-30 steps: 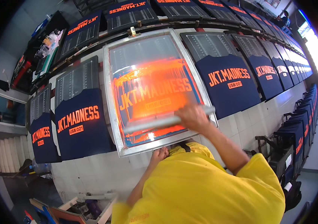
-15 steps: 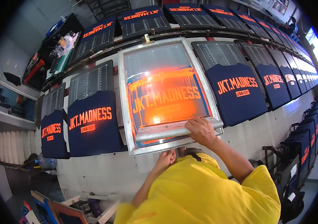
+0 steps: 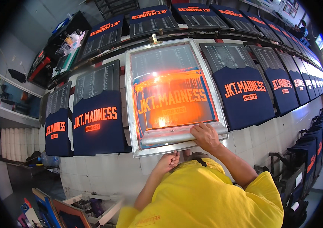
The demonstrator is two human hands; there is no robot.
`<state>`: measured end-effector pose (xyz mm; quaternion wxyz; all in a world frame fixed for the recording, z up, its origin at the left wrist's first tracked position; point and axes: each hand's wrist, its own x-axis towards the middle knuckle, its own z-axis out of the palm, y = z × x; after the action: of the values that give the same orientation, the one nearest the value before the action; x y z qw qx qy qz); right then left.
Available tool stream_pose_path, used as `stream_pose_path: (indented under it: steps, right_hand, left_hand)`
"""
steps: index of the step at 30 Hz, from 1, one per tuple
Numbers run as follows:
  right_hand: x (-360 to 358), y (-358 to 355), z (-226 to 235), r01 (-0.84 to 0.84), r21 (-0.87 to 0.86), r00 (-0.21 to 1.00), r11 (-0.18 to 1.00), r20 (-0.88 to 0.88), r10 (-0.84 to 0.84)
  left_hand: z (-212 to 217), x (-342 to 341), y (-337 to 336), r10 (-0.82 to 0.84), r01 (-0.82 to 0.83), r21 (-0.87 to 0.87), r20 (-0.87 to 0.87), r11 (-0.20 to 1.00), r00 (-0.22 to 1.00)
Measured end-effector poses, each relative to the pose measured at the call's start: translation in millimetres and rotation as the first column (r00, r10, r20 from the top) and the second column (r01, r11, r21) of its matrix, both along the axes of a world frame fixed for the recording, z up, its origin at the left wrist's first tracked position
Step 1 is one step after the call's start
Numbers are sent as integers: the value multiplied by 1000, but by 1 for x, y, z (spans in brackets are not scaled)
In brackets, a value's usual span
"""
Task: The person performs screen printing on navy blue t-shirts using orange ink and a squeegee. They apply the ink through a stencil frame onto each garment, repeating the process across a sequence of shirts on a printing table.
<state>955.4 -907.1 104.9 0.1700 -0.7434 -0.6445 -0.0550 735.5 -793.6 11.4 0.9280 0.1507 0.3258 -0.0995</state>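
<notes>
A metal-framed printing screen (image 3: 132,95) lies over a dark board in front of me, its mesh smeared with bright orange ink (image 3: 173,116). Across its near end rests a silver squeegee (image 3: 165,133). My right hand (image 3: 206,136) is closed over the squeegee's right part. Just below the frame's near edge, my left hand (image 3: 168,162) has its fingers curled; what they grip, if anything, is hidden. Orange lettering shows through the mesh. Beside the screen lie navy shirts on boards, one on the left (image 3: 99,123) and one on the right (image 3: 245,97), both printed orange.
More printed navy shirts line the far row (image 3: 152,14) and run off to the right. A cluttered dark cabinet (image 3: 57,49) stands at the back left. Wooden frames (image 3: 68,212) lean at the lower left, and a rack (image 3: 302,155) holds dark panels at the right.
The whole view has shifted slightly. My right hand stays on the squeegee at the near end, and my left hand remains curled by the frame's edge.
</notes>
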Motion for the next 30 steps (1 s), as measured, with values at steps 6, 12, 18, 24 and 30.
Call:
stream_pose_path:
  steps: [6, 12, 18, 24, 30]
  right_hand:
    - [-14, -13, -21, 15, -1, 991, 1000, 137, -15]
    - [-26, -32, -33, 14, -37, 997, 999, 75, -12]
    - [-29, -41, -35, -1, -87, 1000, 996, -18, 0]
    - [8, -44, -25, 213, 131, 932, 968, -324, -162]
    - [86, -64, -62, 638, 145, 749, 756, -348, -565]
  left_hand:
    - [0, -5, -3, -115, 96, 287, 51, 953, 992]
    - [-3, -9, 1, -330, 212, 623, 79, 753, 941]
    - [-17, -11, -4, -333, 257, 733, -45, 630, 942]
    - [27, -34, 14, -460, 382, 849, -192, 366, 867]
    - [78, -68, 97, 262, 141, 977, -180, 162, 948]
